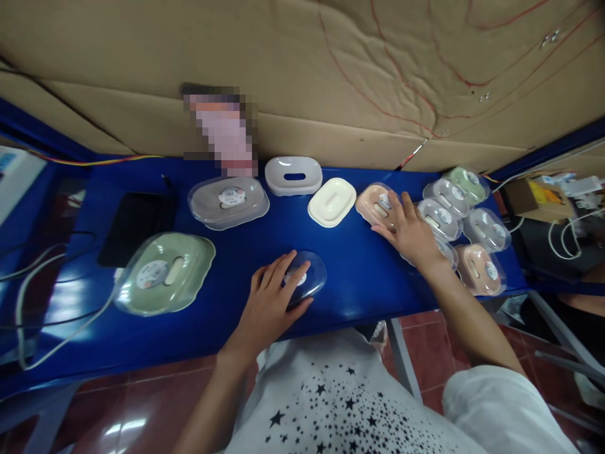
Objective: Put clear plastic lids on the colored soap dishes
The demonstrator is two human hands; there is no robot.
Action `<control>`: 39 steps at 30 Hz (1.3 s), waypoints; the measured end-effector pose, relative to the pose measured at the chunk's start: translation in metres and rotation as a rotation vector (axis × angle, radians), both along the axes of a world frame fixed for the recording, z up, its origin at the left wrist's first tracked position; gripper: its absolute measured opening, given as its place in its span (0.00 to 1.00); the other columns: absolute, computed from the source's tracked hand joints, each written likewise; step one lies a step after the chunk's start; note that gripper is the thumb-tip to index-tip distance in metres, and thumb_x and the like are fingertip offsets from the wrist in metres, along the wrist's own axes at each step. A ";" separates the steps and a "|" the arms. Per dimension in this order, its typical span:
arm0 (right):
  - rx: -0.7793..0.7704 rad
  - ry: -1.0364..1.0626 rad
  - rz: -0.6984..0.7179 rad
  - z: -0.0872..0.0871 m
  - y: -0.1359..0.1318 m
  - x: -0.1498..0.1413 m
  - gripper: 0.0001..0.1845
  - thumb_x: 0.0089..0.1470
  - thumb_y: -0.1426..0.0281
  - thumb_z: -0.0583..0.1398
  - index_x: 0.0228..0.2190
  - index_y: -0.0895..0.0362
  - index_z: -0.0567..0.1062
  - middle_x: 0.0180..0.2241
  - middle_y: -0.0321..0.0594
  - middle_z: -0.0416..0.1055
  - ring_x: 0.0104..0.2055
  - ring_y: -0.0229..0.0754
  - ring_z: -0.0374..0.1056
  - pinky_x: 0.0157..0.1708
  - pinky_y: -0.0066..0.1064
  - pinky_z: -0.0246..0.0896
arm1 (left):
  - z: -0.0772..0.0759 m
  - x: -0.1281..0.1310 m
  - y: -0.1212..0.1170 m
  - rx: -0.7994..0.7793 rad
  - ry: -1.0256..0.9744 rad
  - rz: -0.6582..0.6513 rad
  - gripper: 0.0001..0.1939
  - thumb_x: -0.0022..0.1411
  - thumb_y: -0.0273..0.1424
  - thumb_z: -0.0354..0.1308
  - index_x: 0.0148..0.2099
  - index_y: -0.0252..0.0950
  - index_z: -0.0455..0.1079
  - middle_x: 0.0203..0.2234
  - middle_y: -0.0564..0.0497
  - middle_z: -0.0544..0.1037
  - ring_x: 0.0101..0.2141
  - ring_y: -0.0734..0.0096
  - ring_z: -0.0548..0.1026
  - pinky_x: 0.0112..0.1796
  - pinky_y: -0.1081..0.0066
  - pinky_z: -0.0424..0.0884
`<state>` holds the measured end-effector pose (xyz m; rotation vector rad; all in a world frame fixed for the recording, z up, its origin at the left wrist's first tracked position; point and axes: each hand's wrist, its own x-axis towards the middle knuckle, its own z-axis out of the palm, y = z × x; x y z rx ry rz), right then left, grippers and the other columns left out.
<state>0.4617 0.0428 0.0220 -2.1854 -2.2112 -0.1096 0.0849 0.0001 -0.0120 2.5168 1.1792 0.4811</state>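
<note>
My left hand [271, 293] is over a clear plastic lid [316, 275] with a round label, near the table's front edge. Its fingers reach across the top and the thumb lies along the near side. My right hand [411, 232] grips a peach soap box [373, 203] under a clear lid, thumb at the near edge and fingers at the far right side. Left of that box lies a cream oval tray [332, 200] with a raised middle. Behind it, a white oval piece with a slot [293, 176] leans near the cardboard.
Several lidded boxes [481, 268] are clustered at the right end. A green lidded box [165, 274], a clear-lidded one [229, 202] and a dark flat device [135, 227] occupy the left. White cables [21, 302] cross the left edge. Cardboard [302, 75] walls the back.
</note>
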 end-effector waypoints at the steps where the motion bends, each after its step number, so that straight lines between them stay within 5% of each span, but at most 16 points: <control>1: 0.005 0.002 -0.001 -0.001 0.000 0.000 0.53 0.67 0.39 0.53 0.76 0.61 0.49 0.74 0.70 0.52 0.69 0.76 0.63 0.60 0.63 0.69 | 0.000 0.001 0.001 0.002 0.001 0.001 0.31 0.73 0.36 0.62 0.74 0.42 0.61 0.72 0.35 0.65 0.68 0.43 0.68 0.63 0.44 0.65; 11: -0.017 -0.107 0.022 0.000 0.018 0.014 0.50 0.69 0.41 0.53 0.76 0.61 0.51 0.73 0.68 0.56 0.68 0.74 0.64 0.62 0.66 0.64 | -0.001 0.003 0.002 0.005 0.006 0.007 0.31 0.73 0.36 0.62 0.74 0.41 0.62 0.72 0.35 0.65 0.68 0.42 0.68 0.63 0.44 0.65; 17: 0.151 -0.078 0.000 0.012 0.045 0.010 0.40 0.71 0.60 0.54 0.76 0.59 0.51 0.76 0.60 0.52 0.74 0.69 0.54 0.69 0.68 0.51 | 0.000 0.003 -0.004 0.043 -0.015 0.093 0.30 0.71 0.37 0.65 0.71 0.45 0.65 0.72 0.32 0.62 0.68 0.38 0.67 0.65 0.37 0.59; 24: -0.122 0.035 0.379 0.005 0.032 -0.039 0.40 0.67 0.78 0.51 0.77 0.54 0.52 0.77 0.51 0.52 0.78 0.59 0.51 0.74 0.61 0.48 | -0.002 0.001 -0.005 0.061 0.020 0.132 0.31 0.71 0.40 0.65 0.71 0.44 0.64 0.69 0.31 0.66 0.65 0.40 0.70 0.60 0.42 0.66; 30: -0.097 0.130 0.448 0.016 0.038 -0.029 0.29 0.74 0.68 0.51 0.71 0.56 0.65 0.73 0.52 0.62 0.73 0.59 0.61 0.70 0.59 0.57 | 0.001 -0.003 0.000 0.077 0.044 0.082 0.29 0.73 0.39 0.63 0.71 0.42 0.63 0.68 0.32 0.68 0.64 0.40 0.71 0.60 0.42 0.65; 36: 0.049 0.211 0.253 0.068 -0.020 0.011 0.29 0.76 0.58 0.48 0.72 0.50 0.63 0.71 0.44 0.66 0.72 0.55 0.63 0.71 0.55 0.59 | 0.001 -0.007 0.000 0.077 0.050 0.073 0.29 0.74 0.38 0.62 0.72 0.43 0.62 0.68 0.32 0.68 0.65 0.40 0.70 0.60 0.43 0.66; 39: 0.080 0.125 0.123 0.069 -0.067 0.028 0.33 0.73 0.52 0.54 0.73 0.47 0.61 0.70 0.48 0.66 0.70 0.63 0.64 0.68 0.60 0.61 | 0.002 -0.006 0.002 0.082 0.057 0.070 0.29 0.74 0.38 0.63 0.72 0.43 0.62 0.68 0.32 0.69 0.65 0.40 0.71 0.60 0.43 0.66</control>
